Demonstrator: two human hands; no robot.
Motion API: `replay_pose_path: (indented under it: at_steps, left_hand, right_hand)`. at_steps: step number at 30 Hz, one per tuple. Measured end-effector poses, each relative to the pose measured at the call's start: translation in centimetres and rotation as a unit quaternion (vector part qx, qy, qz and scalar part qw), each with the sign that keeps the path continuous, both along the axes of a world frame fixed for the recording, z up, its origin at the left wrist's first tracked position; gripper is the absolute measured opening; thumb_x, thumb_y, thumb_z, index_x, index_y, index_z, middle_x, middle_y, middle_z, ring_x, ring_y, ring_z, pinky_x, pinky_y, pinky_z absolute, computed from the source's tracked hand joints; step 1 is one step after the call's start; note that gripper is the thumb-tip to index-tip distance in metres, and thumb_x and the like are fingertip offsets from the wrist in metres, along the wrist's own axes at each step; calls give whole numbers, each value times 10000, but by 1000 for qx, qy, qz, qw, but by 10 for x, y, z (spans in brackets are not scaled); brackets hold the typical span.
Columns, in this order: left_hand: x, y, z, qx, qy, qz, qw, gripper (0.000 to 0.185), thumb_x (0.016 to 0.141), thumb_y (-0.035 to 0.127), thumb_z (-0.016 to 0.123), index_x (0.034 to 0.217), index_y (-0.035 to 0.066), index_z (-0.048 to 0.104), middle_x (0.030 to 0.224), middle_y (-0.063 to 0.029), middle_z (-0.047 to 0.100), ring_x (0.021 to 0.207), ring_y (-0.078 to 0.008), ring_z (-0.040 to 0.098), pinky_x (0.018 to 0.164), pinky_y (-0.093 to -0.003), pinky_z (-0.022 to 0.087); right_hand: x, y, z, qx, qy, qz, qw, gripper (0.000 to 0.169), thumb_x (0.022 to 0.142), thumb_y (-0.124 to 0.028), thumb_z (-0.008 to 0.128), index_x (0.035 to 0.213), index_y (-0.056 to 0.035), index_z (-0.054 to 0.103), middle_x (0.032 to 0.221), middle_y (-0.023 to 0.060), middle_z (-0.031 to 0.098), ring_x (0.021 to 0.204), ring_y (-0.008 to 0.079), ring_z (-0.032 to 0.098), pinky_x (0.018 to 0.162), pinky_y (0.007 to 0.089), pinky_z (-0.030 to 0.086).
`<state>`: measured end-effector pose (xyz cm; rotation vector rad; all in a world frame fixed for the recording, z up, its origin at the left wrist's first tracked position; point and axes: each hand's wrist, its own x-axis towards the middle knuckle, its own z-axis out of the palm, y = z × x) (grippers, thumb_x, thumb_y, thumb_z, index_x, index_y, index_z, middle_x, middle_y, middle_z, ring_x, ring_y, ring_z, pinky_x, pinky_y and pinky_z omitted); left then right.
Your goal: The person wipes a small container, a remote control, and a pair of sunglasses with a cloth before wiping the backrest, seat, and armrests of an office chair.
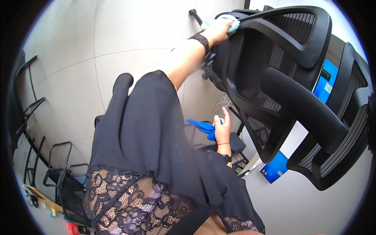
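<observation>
My left hand (218, 33), at the end of an outstretched arm with a black wristband, grips a pale green cloth (234, 25). The cloth is against the black frame of a mesh office chair (252, 32), near its upper left edge. Lower down, my right hand (222, 129) holds a bunched blue cloth (204, 126), with the thumb and one finger raised. This hand is apart from the chair, left of the chair's lower frame. A red string and a dark watch are on that wrist. Part of the green cloth is hidden beneath my left hand.
A second black mesh chair (320, 164) stands close on the right. Blue panels (274, 167) show between the chair parts. White cables (223, 101) lie on the pale tiled floor (141, 26). Black-framed chairs (66, 176) and a wooden board (48, 199) are at the left.
</observation>
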<state>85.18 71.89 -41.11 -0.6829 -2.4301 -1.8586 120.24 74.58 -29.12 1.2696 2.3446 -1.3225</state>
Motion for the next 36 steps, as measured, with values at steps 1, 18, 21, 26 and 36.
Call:
replay_pose_path:
  at_steps: [1,18,21,26,36]
  left_hand:
    - [-2,-5,-16,-111,-1,-77,991,378,754,42,585,1132,51,603,1152,-205,598,1106,-363,559,943,-415,454]
    - [181,-8,-115,-25,-171,-217,961,447,807,-38,492,1240,63,535,1157,-223,597,1074,-367,578,893,-430,469]
    - [225,13,-57,101,-63,-300,947,480,758,-41,546,1231,35,550,1095,-228,626,1064,-360,587,912,-427,462]
    - [222,10,-11,58,-203,-238,948,411,723,-31,534,1123,17,617,1076,-236,630,1012,-399,598,880,-417,481]
    - [246,-16,22,292,-488,-275,776,374,806,-1,525,1177,40,539,1041,-76,622,967,-179,623,777,-310,553]
  right_hand:
    - [3,0,1,-11,0,-8,1000,525,904,-75,577,1391,-40,384,696,20,557,608,81,517,575,235,445]
    - [21,31,-24,50,-62,104,991,444,875,-153,616,1295,-55,508,679,21,519,603,94,459,587,264,437]
    - [17,32,-23,68,-73,124,987,434,872,-156,618,1280,-52,517,691,38,536,613,101,478,601,272,448]
    - [25,47,-26,118,-35,148,981,383,863,-150,619,1225,-43,550,689,48,562,610,120,508,611,296,457]
    - [75,145,-73,84,82,5,993,276,909,-232,597,1061,-1,608,782,36,596,669,112,546,641,270,459]
